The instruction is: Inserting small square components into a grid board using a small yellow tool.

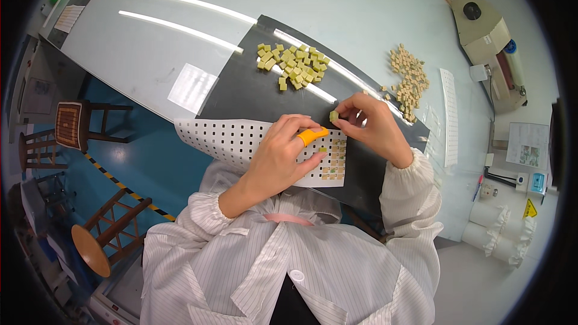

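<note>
A white sheet with rows of small dark squares (232, 138) lies along the table's near edge, its left part bending over the edge. My left hand (274, 153) rests on it, thumb and index finger spread apart, an orange finger cover (313, 136) on the index finger. Close to the left thumb is a small yellow-green piece (323, 150). Small tan pieces (333, 168) sit in rows at the sheet's right end. Above the sheet's right corner, my right hand (373, 126) pinches a yellow-green foam block (333, 116) between thumb and index finger.
Beyond my hands, a pile of yellow-green blocks (295, 66) lies on a black mat (235, 96). Many small tan pieces (409, 78) are heaped at the right. A white square sheet (192, 88) lies left of the mat. Stools (108, 235) stand on the blue floor at left.
</note>
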`<state>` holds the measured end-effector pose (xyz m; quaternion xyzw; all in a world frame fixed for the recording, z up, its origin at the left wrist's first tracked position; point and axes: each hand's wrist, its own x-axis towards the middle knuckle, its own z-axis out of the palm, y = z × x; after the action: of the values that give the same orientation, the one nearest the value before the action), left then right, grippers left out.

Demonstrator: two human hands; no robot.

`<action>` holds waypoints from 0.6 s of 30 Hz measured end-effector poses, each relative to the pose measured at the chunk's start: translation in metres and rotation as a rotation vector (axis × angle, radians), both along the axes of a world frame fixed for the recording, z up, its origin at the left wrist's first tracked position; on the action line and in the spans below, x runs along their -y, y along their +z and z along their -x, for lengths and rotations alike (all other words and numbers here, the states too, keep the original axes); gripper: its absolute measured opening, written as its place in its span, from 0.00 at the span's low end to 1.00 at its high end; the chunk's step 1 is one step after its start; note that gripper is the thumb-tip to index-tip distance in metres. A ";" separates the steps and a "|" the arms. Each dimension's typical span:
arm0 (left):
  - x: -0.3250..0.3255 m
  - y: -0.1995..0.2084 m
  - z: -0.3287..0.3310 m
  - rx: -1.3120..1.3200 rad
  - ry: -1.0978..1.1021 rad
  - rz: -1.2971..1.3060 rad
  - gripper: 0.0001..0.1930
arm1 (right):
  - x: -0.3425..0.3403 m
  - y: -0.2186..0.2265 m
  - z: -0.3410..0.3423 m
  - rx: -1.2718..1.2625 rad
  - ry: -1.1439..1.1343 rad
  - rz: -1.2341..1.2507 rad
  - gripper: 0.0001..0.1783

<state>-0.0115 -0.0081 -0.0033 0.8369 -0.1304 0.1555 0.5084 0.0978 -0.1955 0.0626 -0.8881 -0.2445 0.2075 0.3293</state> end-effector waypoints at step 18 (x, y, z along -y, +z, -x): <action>-0.001 -0.005 0.000 0.083 -0.013 0.020 0.15 | -0.006 0.027 -0.003 -0.672 0.091 0.147 0.11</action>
<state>-0.0113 -0.0066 -0.0078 0.8238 -0.1552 0.1881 0.5118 0.1005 -0.1891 0.0900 -0.7797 -0.1461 0.5197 0.3172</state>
